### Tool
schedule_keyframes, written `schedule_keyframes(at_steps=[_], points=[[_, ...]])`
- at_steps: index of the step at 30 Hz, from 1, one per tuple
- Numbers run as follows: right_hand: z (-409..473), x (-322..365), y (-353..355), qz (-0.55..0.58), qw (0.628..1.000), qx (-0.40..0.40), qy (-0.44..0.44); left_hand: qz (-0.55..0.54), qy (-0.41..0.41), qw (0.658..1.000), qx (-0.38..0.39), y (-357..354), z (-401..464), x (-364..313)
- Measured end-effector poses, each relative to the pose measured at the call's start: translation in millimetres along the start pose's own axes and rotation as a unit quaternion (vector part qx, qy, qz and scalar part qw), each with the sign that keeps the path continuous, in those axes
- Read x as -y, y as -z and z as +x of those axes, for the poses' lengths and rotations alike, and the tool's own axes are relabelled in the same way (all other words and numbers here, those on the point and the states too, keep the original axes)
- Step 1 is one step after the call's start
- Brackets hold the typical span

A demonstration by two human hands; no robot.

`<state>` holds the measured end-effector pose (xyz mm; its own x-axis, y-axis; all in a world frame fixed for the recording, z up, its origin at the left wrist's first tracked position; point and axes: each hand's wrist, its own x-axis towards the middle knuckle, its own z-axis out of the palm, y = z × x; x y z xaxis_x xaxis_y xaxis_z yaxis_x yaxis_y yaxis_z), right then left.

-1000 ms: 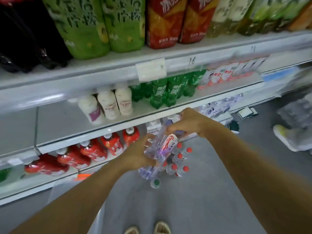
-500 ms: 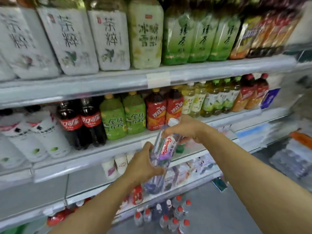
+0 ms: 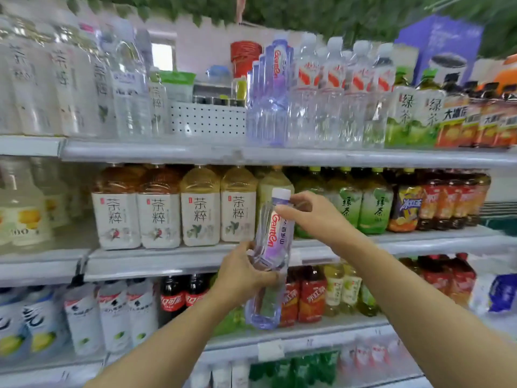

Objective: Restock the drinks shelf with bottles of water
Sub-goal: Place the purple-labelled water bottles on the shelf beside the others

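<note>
Both hands on one Ganten water bottle: left hand grips its middle, right hand pinches the neck.

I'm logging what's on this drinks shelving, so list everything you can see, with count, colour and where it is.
held water bottle: one, clear purple-tinted, white cap, in front of the middle shelf
matching purple water bottles: one row, number unclear, top shelf centre
clear water bottles with red-and-white labels: several, top shelf, right of the purple row
white perforated basket: one, top shelf, left of the purple row
white-label tea bottles: four in front, amber to yellow, middle shelf
green tea bottles: several, middle shelf right
cola bottles: two, dark, lower shelf
left hand: holds the held bottle's lower body
right hand: holds its neck
</note>
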<state>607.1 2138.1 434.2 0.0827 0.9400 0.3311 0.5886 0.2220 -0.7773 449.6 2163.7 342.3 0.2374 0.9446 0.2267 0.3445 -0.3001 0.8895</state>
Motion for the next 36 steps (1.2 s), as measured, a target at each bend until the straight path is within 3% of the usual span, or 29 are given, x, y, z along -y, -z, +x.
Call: schedule_keyframes(at_steps=[9, 17, 25, 36], points=[[28, 61, 23, 0.007, 0.997, -0.037, 0.067, 0.002, -0.046, 0.994, -0.099, 75, 25, -82], [64, 88, 17, -0.065, 0.989, -0.074, 0.111, 0.013, -0.108, 0.982, -0.154, 137, 81, -144], [97, 107, 11, -0.133, 0.979, -0.111, 0.108, -0.021, -0.163, 0.975, -0.149, 165, 159, -191], [129, 105, -7, -0.156, 0.974, -0.147, 0.071, -0.024, -0.165, 0.98, -0.113, 152, 239, -175]])
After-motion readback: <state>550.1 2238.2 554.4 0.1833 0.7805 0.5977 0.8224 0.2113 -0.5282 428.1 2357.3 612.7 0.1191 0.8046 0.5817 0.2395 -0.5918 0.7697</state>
